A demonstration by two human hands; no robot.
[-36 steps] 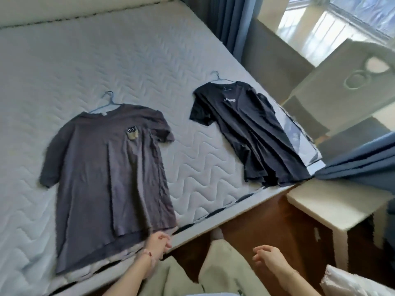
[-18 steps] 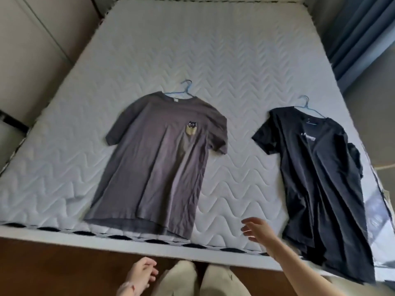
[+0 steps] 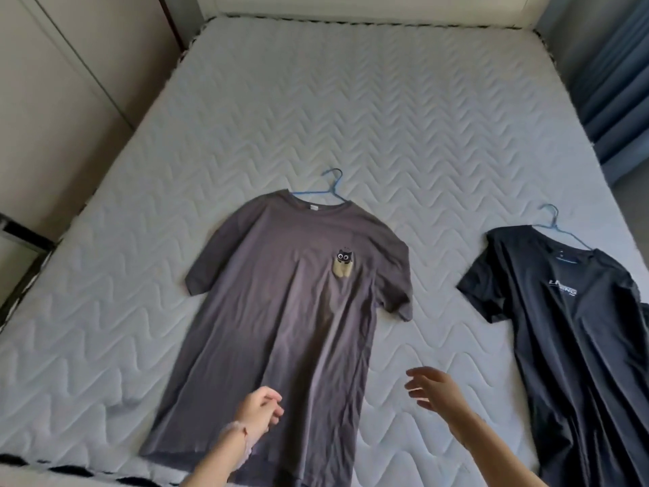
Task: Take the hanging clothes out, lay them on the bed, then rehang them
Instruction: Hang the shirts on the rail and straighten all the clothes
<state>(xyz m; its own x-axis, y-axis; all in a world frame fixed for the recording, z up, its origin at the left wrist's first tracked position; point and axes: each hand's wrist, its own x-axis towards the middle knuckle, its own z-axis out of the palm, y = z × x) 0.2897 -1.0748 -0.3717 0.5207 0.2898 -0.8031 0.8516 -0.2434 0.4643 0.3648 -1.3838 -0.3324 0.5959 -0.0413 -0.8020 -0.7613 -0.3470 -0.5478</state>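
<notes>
Left hand [image 3: 260, 411] moving in from bed [image 3: 386, 100] edge over grey shirt [image 3: 298, 311], fingers loosely curled, holding nothing. Right hand [image 3: 435, 391] reaching in beside, fingers wide. Black shirt [image 3: 579, 328] lying right, untouched. I'm judging layout done, rehang starting.
</notes>
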